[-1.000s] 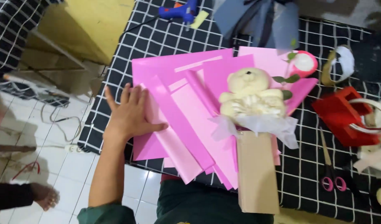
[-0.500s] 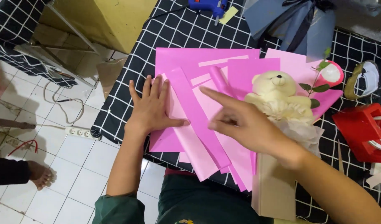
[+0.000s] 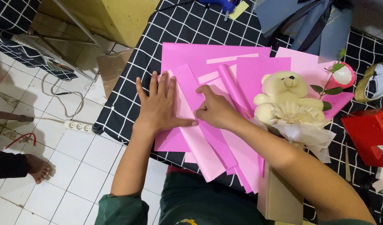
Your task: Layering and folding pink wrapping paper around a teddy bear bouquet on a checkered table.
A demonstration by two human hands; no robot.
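Several pink paper sheets (image 3: pixel 208 58) lie fanned out on a black cloth with a white grid (image 3: pixel 183 29). My left hand (image 3: pixel 158 104) presses flat on the left edge of the sheets, fingers spread. My right hand (image 3: pixel 214 110) rests on the folded pink strips next to it, index finger pointing up the paper. A cream teddy bear (image 3: pixel 285 93) with a white ruffle sits on the sheets at the right, above a brown cardboard piece (image 3: pixel 283 198).
A red box (image 3: pixel 366 133) and a pink-and-white rose (image 3: pixel 341 75) lie at the right. Blue-grey paper (image 3: pixel 300 21) and a blue glue gun (image 3: pixel 218 3) sit at the far edge. A power strip (image 3: pixel 79 126) and another person's foot (image 3: pixel 35 166) are on the tiled floor.
My right hand came into view and moved left across the pink sheets until it sits beside my left hand. The left hand stayed flat on the paper.
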